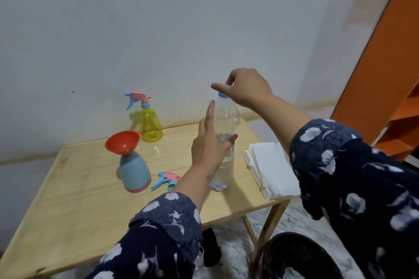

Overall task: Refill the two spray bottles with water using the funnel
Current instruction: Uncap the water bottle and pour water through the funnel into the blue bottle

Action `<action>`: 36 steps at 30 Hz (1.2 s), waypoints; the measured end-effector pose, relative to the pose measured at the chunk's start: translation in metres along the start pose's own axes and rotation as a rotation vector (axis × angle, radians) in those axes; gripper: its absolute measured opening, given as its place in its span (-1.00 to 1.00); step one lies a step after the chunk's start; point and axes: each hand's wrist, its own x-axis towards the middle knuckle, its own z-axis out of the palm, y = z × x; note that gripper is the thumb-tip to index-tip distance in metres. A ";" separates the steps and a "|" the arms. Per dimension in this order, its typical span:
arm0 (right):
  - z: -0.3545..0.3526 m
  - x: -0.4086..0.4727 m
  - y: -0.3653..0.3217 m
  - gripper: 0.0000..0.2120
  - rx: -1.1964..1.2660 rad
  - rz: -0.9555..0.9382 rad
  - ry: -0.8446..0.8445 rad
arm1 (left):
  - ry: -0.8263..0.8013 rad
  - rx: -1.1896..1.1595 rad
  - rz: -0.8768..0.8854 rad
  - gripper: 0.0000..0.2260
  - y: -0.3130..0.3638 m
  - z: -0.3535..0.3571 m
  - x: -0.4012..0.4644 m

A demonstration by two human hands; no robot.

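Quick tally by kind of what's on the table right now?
Spray bottles: 2, yellow with sprayer on, blue open
Funnel: 1, in the blue bottle
Loose spray head: 1
Water bottle: 1
Napkin stack: 1
Total: 6

The left hand (209,142) covers part of the water bottle (224,142); the right hand (246,88) hides most of its cap (223,94). The frame crops the surface (79,188) and dark bin (301,256).
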 end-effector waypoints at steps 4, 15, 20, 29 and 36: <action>-0.005 0.012 -0.012 -0.67 -0.191 -0.124 -0.111 | -0.006 -0.021 0.009 -0.11 -0.002 -0.003 0.000; -0.033 0.021 -0.009 -0.85 -0.232 -0.287 -0.413 | -0.057 -0.137 -0.001 -0.10 -0.005 -0.008 -0.002; -0.044 0.019 -0.014 -0.83 -0.276 -0.328 -0.486 | -0.139 -0.226 -0.014 -0.08 -0.007 -0.015 0.001; -0.043 0.016 -0.007 -0.77 -0.045 -0.267 -0.435 | -0.183 -0.319 -0.040 -0.09 -0.005 -0.019 -0.001; -0.037 0.013 0.005 -0.68 0.040 -0.285 -0.435 | -0.183 -0.286 -0.039 -0.07 -0.004 -0.019 0.001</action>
